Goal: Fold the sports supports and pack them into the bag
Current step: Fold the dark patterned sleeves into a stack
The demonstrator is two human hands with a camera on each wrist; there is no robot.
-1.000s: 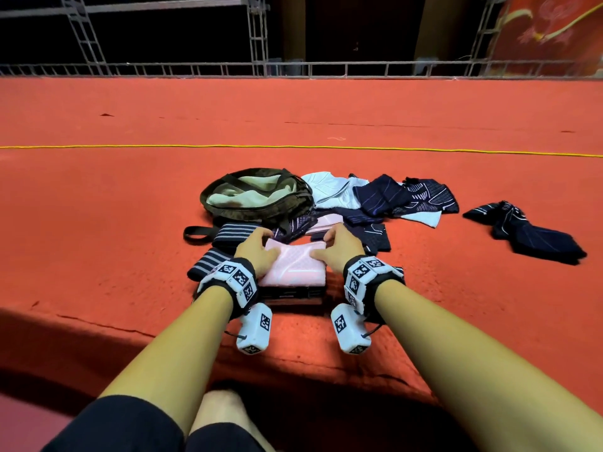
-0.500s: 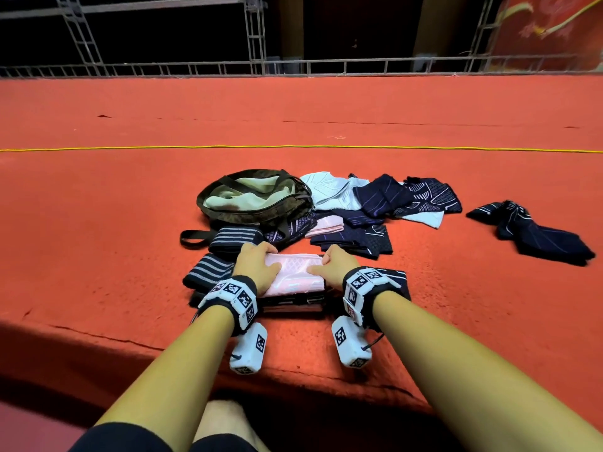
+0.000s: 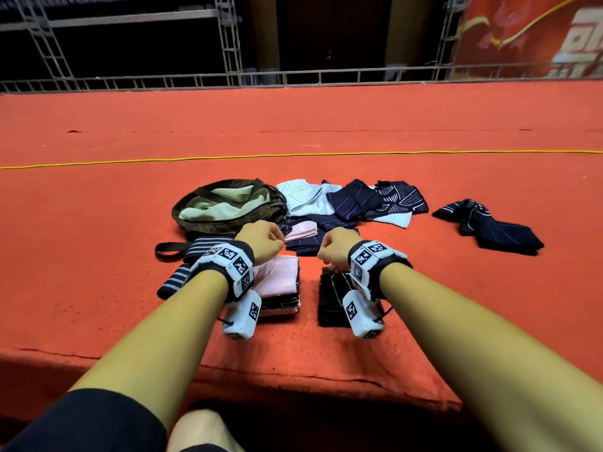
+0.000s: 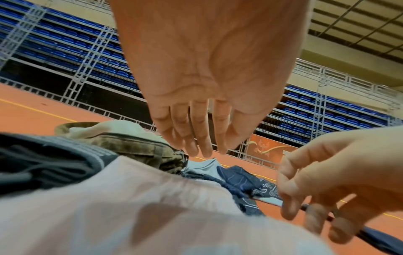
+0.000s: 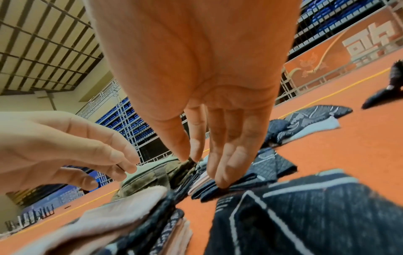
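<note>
A folded stack topped by a pink support (image 3: 277, 280) lies on the red floor in front of me. Beside it on the right sits a folded dark support (image 3: 331, 301) with white lines. My left hand (image 3: 262, 241) hovers over the pink support (image 4: 130, 207), fingers straight and loose (image 4: 202, 148), holding nothing. My right hand (image 3: 336, 254) hangs over the dark support (image 5: 305, 215), fingers pointing down (image 5: 220, 172), empty. The olive bag (image 3: 228, 207) lies open behind the stack. Unfolded white and navy supports (image 3: 355, 203) are heaped to its right.
Two grey-striped supports (image 3: 199, 252) lie left of the stack, by the bag's strap. A separate dark pair (image 3: 489, 226) lies far right. A yellow cord (image 3: 293, 155) crosses the floor beyond. The floor's step edge (image 3: 293, 376) runs just before my knees.
Both hands have lifted off the pink support they were pressing and moved slightly apart. The pink stack now lies untouched, and the dark folded support beside it is uncovered.
</note>
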